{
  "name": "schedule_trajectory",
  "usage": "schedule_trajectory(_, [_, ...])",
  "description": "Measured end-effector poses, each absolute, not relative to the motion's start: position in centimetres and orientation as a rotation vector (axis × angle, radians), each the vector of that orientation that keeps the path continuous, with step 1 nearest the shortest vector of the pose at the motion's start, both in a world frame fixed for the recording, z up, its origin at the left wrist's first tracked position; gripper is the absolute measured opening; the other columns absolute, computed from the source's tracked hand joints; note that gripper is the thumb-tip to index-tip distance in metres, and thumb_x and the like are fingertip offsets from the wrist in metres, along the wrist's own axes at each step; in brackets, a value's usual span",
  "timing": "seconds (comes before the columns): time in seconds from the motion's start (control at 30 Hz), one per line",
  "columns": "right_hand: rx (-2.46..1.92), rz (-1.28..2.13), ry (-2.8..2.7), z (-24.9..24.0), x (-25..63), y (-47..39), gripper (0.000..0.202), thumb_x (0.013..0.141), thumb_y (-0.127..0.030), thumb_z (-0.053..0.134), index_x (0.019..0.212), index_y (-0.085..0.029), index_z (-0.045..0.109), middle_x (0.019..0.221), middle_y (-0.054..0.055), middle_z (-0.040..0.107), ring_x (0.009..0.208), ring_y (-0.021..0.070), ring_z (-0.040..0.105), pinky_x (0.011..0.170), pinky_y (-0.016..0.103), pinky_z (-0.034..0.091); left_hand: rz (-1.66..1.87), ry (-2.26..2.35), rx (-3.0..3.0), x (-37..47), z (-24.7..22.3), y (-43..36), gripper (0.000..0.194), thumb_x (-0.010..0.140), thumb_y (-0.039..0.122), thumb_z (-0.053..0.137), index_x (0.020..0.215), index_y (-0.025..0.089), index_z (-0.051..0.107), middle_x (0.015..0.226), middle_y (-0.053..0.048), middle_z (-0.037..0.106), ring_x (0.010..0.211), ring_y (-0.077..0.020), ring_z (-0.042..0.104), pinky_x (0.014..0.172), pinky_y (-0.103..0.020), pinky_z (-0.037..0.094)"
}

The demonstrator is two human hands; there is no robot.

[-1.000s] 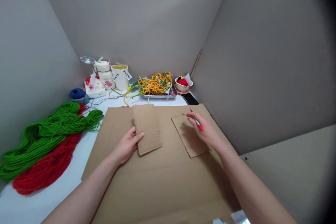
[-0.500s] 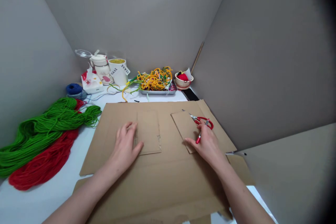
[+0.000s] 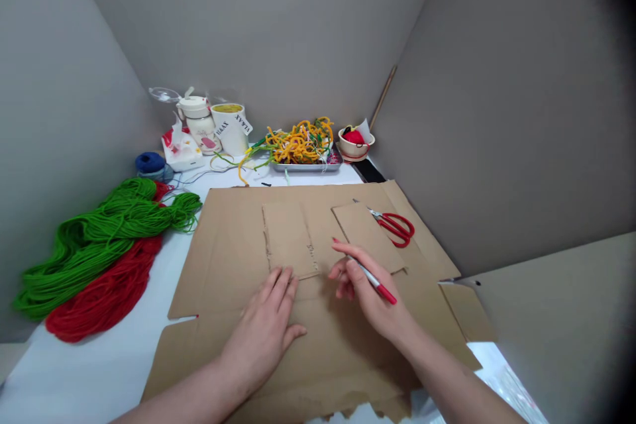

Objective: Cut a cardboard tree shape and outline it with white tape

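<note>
My left hand (image 3: 271, 308) lies flat with its fingers stretched out, the fingertips at the near edge of a small cardboard rectangle (image 3: 288, 232). In my right hand (image 3: 370, 288) is a slim pen (image 3: 376, 283) with a silver barrel and a red end; the hand hovers a little right of that rectangle. A second cardboard piece (image 3: 365, 232) lies at a slant beyond the right hand, which partly hides it. Red-handled scissors (image 3: 397, 228) rest beside this piece, their blades partly over it. Beneath everything is a large cardboard sheet (image 3: 223, 252).
Green yarn (image 3: 99, 232) and red yarn (image 3: 109, 288) lie at the left. Along the back stand a tissue pack (image 3: 183, 152), a bottle (image 3: 201, 126), a white cup (image 3: 231, 132), a tray (image 3: 308, 167) of orange yarn and a bowl (image 3: 355, 148). Grey walls enclose the back and right.
My left hand has moved from the rectangle's left side to its near edge. My right hand has left the scissors and slanted piece, moving left with the pen, now held like a writing tool.
</note>
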State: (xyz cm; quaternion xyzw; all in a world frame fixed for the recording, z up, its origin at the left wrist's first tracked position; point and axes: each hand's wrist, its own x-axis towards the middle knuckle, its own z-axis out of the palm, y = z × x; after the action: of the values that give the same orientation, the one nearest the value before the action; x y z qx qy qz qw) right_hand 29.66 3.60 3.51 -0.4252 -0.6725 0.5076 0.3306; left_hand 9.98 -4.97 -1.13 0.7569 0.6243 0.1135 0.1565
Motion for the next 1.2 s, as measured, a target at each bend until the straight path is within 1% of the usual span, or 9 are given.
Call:
schedule_trajectory(0.07, [-1.144, 1.382, -1.699, 3.6, 28.4, 3.9, 0.037, 0.093, -0.046, 0.038, 0.111, -0.022, 0.059, 0.079, 0.002, 0.061, 0.060, 0.0126, 0.055, 0.052, 0.023, 0.043, 0.268, 1.804, 2.214, 10.3, -1.0, -4.8, 0.067, 0.080, 0.046, 0.058, 0.137, 0.015, 0.041, 0.146, -0.017, 0.034, 0.135, -0.0352, 0.028, 0.104, -0.052, 0.035])
schedule_trajectory(0.13, [-1.217, 1.370, -1.644, 3.0, 27.2, 4.5, 0.035, 0.090, -0.047, 0.043, 0.095, -0.020, 0.064, 0.072, 0.001, 0.057, 0.060, 0.0129, 0.052, 0.052, 0.023, 0.041, 0.217, 1.823, 2.268, 10.4, -1.1, -4.7, 0.066, 0.081, 0.046, 0.057, 0.137, 0.014, 0.042, 0.146, -0.017, 0.035, 0.134, -0.0355, 0.030, 0.102, -0.052, 0.037])
schedule_trajectory(0.2, [-1.271, 1.337, -1.594, 2.0, 26.0, 5.0, 0.029, 0.088, -0.043, 0.047, 0.084, -0.019, 0.062, 0.064, -0.001, 0.054, 0.057, 0.0129, 0.050, 0.051, 0.023, 0.039, 0.180, 1.853, 2.328, 10.4, -1.3, -4.8, 0.064, 0.082, 0.045, 0.056, 0.136, 0.012, 0.043, 0.145, -0.016, 0.036, 0.133, -0.0348, 0.033, 0.101, -0.051, 0.039])
schedule_trajectory(0.27, [-1.272, 1.253, -1.568, 0.8, 24.9, 5.2, 0.019, 0.086, -0.036, 0.049, 0.078, -0.020, 0.056, 0.059, -0.003, 0.050, 0.056, 0.0127, 0.049, 0.052, 0.023, 0.039, 0.167, 1.880, 2.394, 10.4, -1.7, -5.0, 0.063, 0.083, 0.044, 0.054, 0.135, 0.010, 0.043, 0.145, -0.016, 0.037, 0.132, -0.0340, 0.034, 0.100, -0.049, 0.040])
schedule_trajectory(0.33, [-1.231, 1.141, -1.595, -0.5, 24.1, 5.1, 0.009, 0.082, -0.027, 0.051, 0.077, -0.021, 0.048, 0.061, -0.005, 0.049, 0.057, 0.0123, 0.049, 0.054, 0.023, 0.040, 0.179, 1.885, 2.465, 10.3, -2.1, -5.1, 0.065, 0.083, 0.045, 0.054, 0.135, 0.008, 0.043, 0.144, -0.016, 0.038, 0.132, -0.0337, 0.034, 0.100, -0.048, 0.041])
schedule_trajectory(0.43, [-1.177, 1.012, -1.678, -1.7, 23.6, 4.7, 0.011, 0.077, -0.021, 0.053, 0.073, -0.022, 0.043, 0.064, -0.004, 0.050, 0.057, 0.0121, 0.049, 0.054, 0.024, 0.040, 0.206, 1.898, 2.536, 10.3, -2.6, -5.3, 0.067, 0.082, 0.046, 0.054, 0.137, 0.008, 0.040, 0.144, -0.016, 0.039, 0.133, -0.0329, 0.033, 0.102, -0.047, 0.039])
schedule_trajectory(0.57, [-1.145, 0.911, -1.777, -2.2, 23.8, 4.5, 0.017, 0.082, -0.020, 0.051, 0.068, -0.022, 0.041, 0.062, -0.003, 0.049, 0.058, 0.0126, 0.049, 0.057, 0.025, 0.040, 0.211, 1.929, 2.536, 10.3, -2.7, -5.4, 0.066, 0.081, 0.044, 0.055, 0.136, 0.009, 0.042, 0.143, -0.015, 0.041, 0.133, -0.0328, 0.031, 0.103, -0.045, 0.038])
schedule_trajectory(0.7, [-1.113, 0.880, -1.837, -2.7, 24.0, 4.5, 0.016, 0.086, -0.020, 0.049, 0.072, -0.021, 0.043, 0.065, -0.002, 0.051, 0.061, 0.0126, 0.050, 0.060, 0.025, 0.041, 0.246, 1.902, 2.557, 10.2, -2.8, -5.5, 0.063, 0.082, 0.045, 0.053, 0.134, 0.010, 0.044, 0.143, -0.014, 0.041, 0.134, -0.0326, 0.030, 0.102, -0.044, 0.039])
schedule_trajectory(1.2, [-1.099, 0.858, -1.904, -3.1, 24.1, 4.5, 0.013, 0.086, -0.018, 0.050, 0.074, -0.021, 0.045, 0.065, -0.002, 0.053, 0.057, 0.0119, 0.050, 0.056, 0.025, 0.041, 0.279, 1.856, 2.569, 9.5, -3.4, -5.2, 0.063, 0.084, 0.051, 0.047, 0.134, 0.012, 0.043, 0.146, -0.014, 0.037, 0.137, -0.0315, 0.024, 0.098, -0.042, 0.043])
